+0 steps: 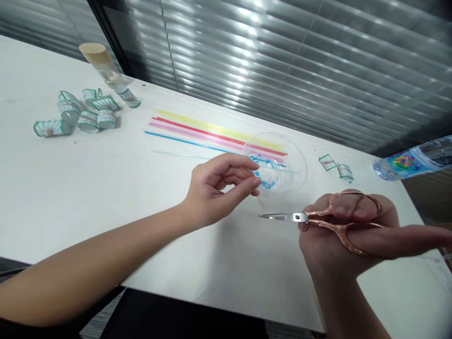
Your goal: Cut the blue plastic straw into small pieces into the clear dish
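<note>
My left hand [226, 188] is closed in a pinch, with a thin pale stick [260, 202] jutting down from the fingertips. Copper-handled scissors [339, 228] are in my right hand [332, 254], fingers through the loops. Their silver blades are together and point left, just below the stick's free end and apart from it. Behind my left fingertips stands a clear plastic dish [304, 162] with small blue pieces [270, 183] in it. Long thin yellow sticks [197, 121], red sticks [197, 127], pink sticks [187, 133] and blue sticks [176, 138] run partly behind the dish.
Several short patterned rolls [88, 121] lie at the left, near a wooden-capped container [106, 66]. Two small patterned pieces [327, 162] rest right of the dish. A plastic water bottle [406, 162] is at the right edge. Blinds [229, 56] border the white table [123, 188].
</note>
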`<state>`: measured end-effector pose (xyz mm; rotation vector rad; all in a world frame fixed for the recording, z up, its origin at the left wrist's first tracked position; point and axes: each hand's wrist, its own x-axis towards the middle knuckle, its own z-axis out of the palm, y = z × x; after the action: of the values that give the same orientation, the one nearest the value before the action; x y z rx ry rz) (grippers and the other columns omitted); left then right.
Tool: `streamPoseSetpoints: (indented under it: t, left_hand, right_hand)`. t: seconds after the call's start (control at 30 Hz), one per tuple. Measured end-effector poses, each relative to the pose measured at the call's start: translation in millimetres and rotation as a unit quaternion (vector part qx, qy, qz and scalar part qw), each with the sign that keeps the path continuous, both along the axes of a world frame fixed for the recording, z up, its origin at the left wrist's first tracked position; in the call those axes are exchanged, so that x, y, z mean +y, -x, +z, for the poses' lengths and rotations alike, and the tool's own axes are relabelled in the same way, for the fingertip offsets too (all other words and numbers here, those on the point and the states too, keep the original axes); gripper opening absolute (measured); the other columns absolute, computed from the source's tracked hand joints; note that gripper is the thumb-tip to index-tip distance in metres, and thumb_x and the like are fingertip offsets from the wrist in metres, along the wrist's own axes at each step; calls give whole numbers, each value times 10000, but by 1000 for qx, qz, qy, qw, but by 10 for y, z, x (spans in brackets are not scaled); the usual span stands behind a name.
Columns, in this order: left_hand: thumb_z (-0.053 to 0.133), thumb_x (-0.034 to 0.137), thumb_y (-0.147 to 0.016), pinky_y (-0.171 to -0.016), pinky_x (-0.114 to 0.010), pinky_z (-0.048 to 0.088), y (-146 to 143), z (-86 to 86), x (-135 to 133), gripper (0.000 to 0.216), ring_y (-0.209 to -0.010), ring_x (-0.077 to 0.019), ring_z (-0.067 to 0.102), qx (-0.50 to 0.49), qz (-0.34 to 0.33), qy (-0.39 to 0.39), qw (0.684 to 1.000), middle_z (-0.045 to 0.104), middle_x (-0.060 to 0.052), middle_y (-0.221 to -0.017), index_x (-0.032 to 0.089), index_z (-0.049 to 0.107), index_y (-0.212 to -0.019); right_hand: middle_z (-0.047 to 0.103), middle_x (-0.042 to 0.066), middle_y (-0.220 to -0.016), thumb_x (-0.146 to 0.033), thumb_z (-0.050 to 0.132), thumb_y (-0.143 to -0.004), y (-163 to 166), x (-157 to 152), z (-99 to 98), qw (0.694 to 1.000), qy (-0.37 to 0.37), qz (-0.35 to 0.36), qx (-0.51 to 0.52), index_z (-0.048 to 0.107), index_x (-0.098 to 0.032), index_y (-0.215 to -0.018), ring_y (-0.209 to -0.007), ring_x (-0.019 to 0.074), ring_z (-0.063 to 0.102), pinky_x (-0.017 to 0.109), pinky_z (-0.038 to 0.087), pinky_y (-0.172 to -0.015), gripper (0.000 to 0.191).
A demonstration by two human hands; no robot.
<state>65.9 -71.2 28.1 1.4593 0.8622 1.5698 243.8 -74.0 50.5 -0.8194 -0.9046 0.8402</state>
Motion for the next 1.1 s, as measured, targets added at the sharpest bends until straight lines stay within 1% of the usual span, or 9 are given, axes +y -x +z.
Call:
streamPoseSetpoints:
  t: [0.1,0.17,0.27,0.4,0.53,0.63,0.77,0.93,1.1]
  left_hand:
    - [721,284,-800,-540,-192,581,-1,7,-4,208,-596,-121,697,6,6,6,1000,694,9,-670,166,621,-938]
    - [726,283,-794,-537,-189,582,-4,9,-6,214,-592,-121,697,10,6,5,1000,692,9,-662,163,619,-935]
    - [733,247,-786,-540,-189,586,-9,6,-7,201,-592,-118,696,9,-1,-4,1000,687,16,-658,164,621,-931]
    - [730,208,-784,-540,-189,587,-17,-5,-5,171,-597,-118,699,7,-6,-22,1000,694,13,-677,166,629,-915]
    - [739,241,-778,-536,-192,587,-24,-7,-13,160,-607,-121,702,21,6,-18,1000,699,2,-704,166,631,-870]
    - [739,256,-778,-556,-205,595,-27,-3,-25,148,-624,-120,701,32,16,-21,999,697,-1,-730,168,633,-832]
    - [736,248,-779,-572,-211,601,-28,-8,-38,129,-643,-117,699,44,23,-32,998,690,1,-738,173,640,-820]
    - [743,205,-766,-592,-214,609,-19,-33,-49,122,-656,-115,698,48,22,-55,997,693,2,-750,177,644,-830]
    - [742,238,-769,-608,-224,611,-14,-52,-58,116,-657,-115,695,61,32,-57,996,703,3,-753,184,648,-810]
  right_hand:
    - [476,-39,-569,-828,491,-642,-57,-23,-52,1000,-17,16,-5,540,-204,-623,-422,113,503,271,436,-260,626]
    - [498,-40,-585,-805,505,-664,-77,-29,-73,999,-24,30,-8,550,-203,-653,-422,116,520,277,446,-262,604]
    - [509,-44,-572,-790,493,-691,-73,-15,-75,998,-34,41,-14,530,-203,-636,-378,116,518,281,425,-240,591]
    - [491,-50,-537,-757,512,-712,-20,6,-45,999,-28,22,-17,500,-199,-593,-338,107,494,263,386,-217,570]
    - [463,-57,-517,-728,532,-722,32,2,-21,1000,-13,-2,-13,479,-199,-573,-328,91,466,238,360,-234,552]
    - [455,-59,-506,-733,510,-731,49,-5,-12,1000,-1,-15,-18,467,-208,-574,-329,88,446,232,342,-245,550]
    - [456,-61,-492,-754,469,-736,56,0,-3,999,3,-34,-33,451,-211,-563,-329,72,411,227,352,-278,570]
    - [456,-59,-495,-746,469,-744,55,13,-4,999,1,-44,-29,446,-212,-559,-342,73,415,227,348,-288,565]
    - [439,-66,-490,-723,495,-752,67,7,2,999,6,-47,-22,430,-212,-560,-341,73,415,228,336,-283,550]
